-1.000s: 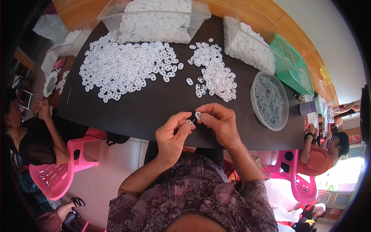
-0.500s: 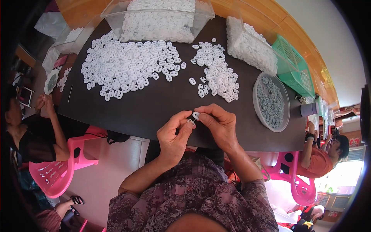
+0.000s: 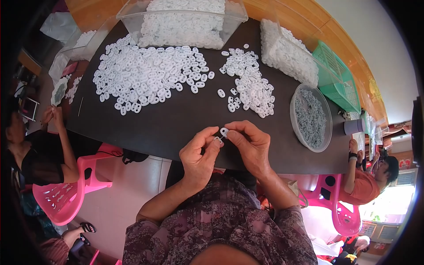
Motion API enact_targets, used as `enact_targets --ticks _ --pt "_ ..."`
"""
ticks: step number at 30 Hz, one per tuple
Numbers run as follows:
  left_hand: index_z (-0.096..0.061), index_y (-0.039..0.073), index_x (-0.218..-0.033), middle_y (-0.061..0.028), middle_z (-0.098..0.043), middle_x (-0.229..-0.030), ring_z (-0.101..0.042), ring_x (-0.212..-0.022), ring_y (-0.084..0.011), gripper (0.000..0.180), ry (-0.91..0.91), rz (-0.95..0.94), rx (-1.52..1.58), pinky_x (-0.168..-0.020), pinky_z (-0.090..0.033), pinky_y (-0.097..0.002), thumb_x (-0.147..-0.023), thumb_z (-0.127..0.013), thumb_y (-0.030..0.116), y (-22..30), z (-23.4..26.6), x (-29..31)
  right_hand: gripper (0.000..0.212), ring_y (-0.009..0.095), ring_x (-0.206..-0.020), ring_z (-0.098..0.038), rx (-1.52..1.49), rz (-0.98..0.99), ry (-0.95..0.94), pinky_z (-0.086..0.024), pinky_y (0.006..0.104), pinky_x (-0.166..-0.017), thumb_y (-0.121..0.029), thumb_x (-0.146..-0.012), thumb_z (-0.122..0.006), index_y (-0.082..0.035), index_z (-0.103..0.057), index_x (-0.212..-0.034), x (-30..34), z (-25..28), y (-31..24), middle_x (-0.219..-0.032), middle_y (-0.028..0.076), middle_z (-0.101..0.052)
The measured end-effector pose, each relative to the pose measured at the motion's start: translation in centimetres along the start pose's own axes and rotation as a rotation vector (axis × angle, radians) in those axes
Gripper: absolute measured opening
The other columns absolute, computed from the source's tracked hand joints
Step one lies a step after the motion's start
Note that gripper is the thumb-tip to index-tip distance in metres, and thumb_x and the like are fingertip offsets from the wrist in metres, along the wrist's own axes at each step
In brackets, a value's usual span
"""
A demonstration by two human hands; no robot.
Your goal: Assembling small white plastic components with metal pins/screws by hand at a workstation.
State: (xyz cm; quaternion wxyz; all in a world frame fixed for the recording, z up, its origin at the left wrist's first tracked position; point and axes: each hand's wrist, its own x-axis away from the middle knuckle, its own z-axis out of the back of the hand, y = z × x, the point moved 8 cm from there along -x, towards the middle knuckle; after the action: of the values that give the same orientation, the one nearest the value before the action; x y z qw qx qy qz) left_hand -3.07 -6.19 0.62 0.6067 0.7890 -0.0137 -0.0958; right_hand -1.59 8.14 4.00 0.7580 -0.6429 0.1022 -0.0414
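Close to the near edge of the dark table (image 3: 176,119), my two hands meet fingertip to fingertip. My right hand (image 3: 252,148) pinches a small white oval plastic piece with holes (image 3: 224,131) between thumb and forefinger. Between the thumb and fingers of my left hand (image 3: 196,154) is another small white piece (image 3: 217,139), mostly covered by the fingertips. The two pieces are very near each other; whether they are joined I cannot tell. Beyond my hands lie a wide pile of white two-hole oval pieces (image 3: 145,73) and a narrower pile of white pieces (image 3: 254,90).
Clear bins of white pieces (image 3: 183,37) (image 3: 287,57) line the back. On the right are a round clear dish (image 3: 327,137) of small grey metal parts, a green basket (image 3: 340,84) and a purple-grey cup (image 3: 352,126). People sit left and right by pink chairs (image 3: 66,194).
Both hands keep nearly the same pinch and place, with only a slight shift of the fingers. The person on the left has moved their hands a little.
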Motion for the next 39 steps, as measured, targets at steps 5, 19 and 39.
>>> enact_targets --ticks 5,19,39 --pt "-0.059 -0.003 -0.112 -0.0036 -0.065 -0.080 -0.053 -0.069 -0.0030 0.025 -0.003 0.015 -0.005 -0.062 -0.045 -0.0183 -0.088 -0.060 0.000 0.13 -0.01 -0.01 0.013 0.007 -0.078 -0.055 -0.015 -0.005 0.004 -0.045 0.0212 -0.070 0.000 -0.086 -0.062 0.002 -0.064 -0.098 0.13 -0.05 0.16 -0.083 0.002 -0.061" --pt "-0.059 -0.003 -0.112 -0.0031 -0.065 -0.079 -0.053 -0.069 -0.0027 0.025 -0.002 0.016 0.014 -0.061 -0.044 -0.0182 -0.088 -0.060 0.000 0.16 0.20 0.08 0.012 0.005 -0.079 -0.055 -0.043 -0.037 0.019 -0.045 0.0201 -0.071 0.000 -0.086 -0.062 0.002 -0.066 -0.098 0.23 -0.28 0.11 -0.085 0.000 -0.063" --pt "-0.059 -0.003 -0.112 -0.0040 -0.064 -0.080 -0.057 -0.072 -0.0048 0.024 0.006 0.014 0.004 -0.065 -0.047 -0.0197 -0.088 -0.059 -0.002 0.16 0.21 0.02 0.013 0.008 -0.073 -0.054 0.004 0.037 0.011 -0.044 0.0216 -0.065 0.003 -0.084 -0.063 0.001 -0.066 -0.096 0.63 -0.84 0.26 -0.081 0.002 -0.060"
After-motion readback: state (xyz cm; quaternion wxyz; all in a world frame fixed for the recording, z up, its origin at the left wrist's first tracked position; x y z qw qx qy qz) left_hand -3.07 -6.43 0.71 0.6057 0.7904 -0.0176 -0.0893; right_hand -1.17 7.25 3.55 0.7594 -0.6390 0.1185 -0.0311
